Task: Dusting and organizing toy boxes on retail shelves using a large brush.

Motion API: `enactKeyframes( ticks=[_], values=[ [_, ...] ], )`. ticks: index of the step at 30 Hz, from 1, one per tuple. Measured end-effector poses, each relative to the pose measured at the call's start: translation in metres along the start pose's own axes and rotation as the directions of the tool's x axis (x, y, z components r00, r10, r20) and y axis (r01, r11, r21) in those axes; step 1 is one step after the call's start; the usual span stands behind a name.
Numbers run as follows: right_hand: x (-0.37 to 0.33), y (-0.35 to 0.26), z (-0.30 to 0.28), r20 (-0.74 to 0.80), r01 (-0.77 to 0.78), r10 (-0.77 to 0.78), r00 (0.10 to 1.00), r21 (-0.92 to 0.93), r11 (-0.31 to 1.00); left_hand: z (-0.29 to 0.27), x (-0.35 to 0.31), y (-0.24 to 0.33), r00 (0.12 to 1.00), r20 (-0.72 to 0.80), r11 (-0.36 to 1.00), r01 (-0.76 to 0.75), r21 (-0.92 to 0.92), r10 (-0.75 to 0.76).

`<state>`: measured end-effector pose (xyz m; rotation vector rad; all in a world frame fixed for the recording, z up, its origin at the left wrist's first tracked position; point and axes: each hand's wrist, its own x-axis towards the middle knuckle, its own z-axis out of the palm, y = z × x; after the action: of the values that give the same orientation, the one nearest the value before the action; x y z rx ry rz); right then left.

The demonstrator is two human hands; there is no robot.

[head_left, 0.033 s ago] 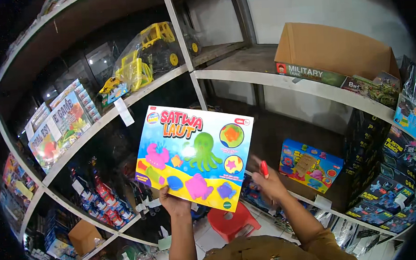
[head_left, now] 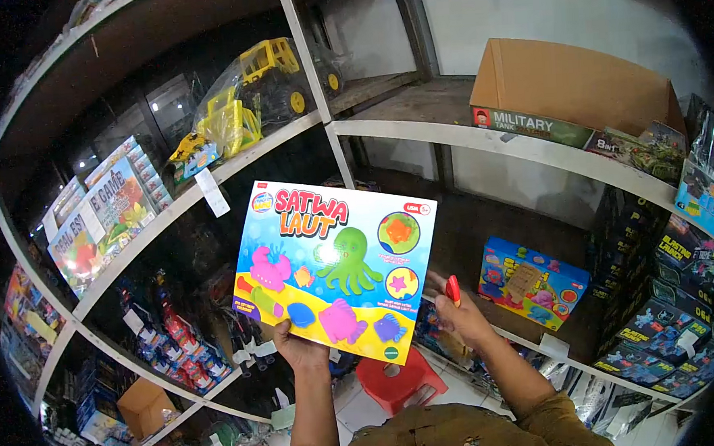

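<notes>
A flat toy box (head_left: 335, 268), white, blue and yellow with a green octopus and other sea animals printed on it, is tilted up before me. My left hand (head_left: 301, 349) is closed on its lower left edge, thumb on the front and fingers hidden behind. Close by the box's right edge is my right hand (head_left: 463, 318), closed around a slim red pen-like thing (head_left: 454, 290) that sticks up between thumb and fingers. Whether its fingertips touch the box I cannot tell.
On the shelf to the right stands another colourful toy box (head_left: 531, 285), with stacked dark boxes (head_left: 649, 329) beside it. An open cardboard carton (head_left: 572, 82) sits above. Yellow toy trucks (head_left: 268, 74) are at upper left. A red plastic stool (head_left: 398, 382) stands on the tiled floor.
My right hand has shifted very slightly, and the red pen-like thing leans a little differently. The toy box and my left hand look unchanged.
</notes>
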<state>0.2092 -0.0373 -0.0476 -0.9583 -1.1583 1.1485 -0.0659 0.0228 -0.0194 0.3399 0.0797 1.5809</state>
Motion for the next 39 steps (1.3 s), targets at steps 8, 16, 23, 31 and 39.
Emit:
enactKeyframes(
  ticks=[8, 16, 23, 31, 39],
  values=[
    [-0.012, -0.005, 0.028, -0.02, 0.099, -0.097, 0.995, 0.281, 0.955, -0.018, -0.019, -0.008, 0.993, 0.086, 0.995, 0.076, 0.058, -0.081],
    [-0.013, 0.009, -0.018, -0.165, -0.221, 0.339, 0.926, 0.49, 0.843, -0.008, -0.043, 0.034, 0.968, 0.11, 0.963, 0.205, 0.176, -0.226],
    [-0.03, 0.054, -0.019, -0.043, -0.404, 0.541, 0.84, 0.615, 0.677, 0.03, -0.06, 0.025, 0.96, 0.276, 0.581, -0.255, 0.773, 0.055],
    [-0.045, 0.065, -0.017, 0.031, -0.423, 0.572, 0.82, 0.707, 0.568, 0.029, -0.063, 0.041, 0.948, 0.319, 0.485, -0.274, 0.831, -0.011],
    [-0.09, 0.004, -0.001, -0.162, -0.02, 0.077, 0.984, 0.325, 0.946, -0.029, -0.042, 0.091, 0.981, 0.059, 0.434, 0.028, 0.901, -0.185]
  ],
)
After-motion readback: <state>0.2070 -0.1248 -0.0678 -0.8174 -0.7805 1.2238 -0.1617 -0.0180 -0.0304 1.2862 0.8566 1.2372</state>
